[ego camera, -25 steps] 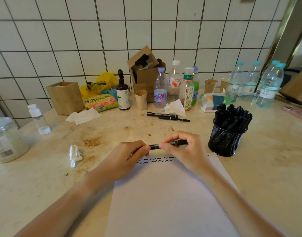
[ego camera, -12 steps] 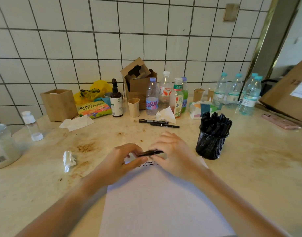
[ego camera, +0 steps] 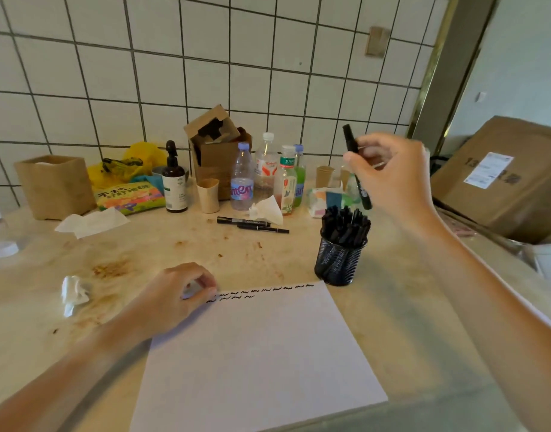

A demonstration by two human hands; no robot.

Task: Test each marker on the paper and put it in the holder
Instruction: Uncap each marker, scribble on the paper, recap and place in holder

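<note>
While my left hand point(ego camera: 174, 294) rests curled on the paper point(ego camera: 255, 353), my right hand point(ego camera: 389, 173) pinches a marker point(ego camera: 357, 169) above the holder point(ego camera: 341, 260).

left arm: reaches in from lower left, forearm low
left hand point(ego camera: 177, 296): knuckles up, fingers curled under, fingertips point(ego camera: 209, 288) pressed down; whether anything sits inside the curl can't be seen
right arm: comes in from lower right, raised, forearm angled up
right hand point(ego camera: 389, 173): lifted in the air, fingers curled, thumb and fingers pinching a marker point(ego camera: 357, 169) held near upright
</note>
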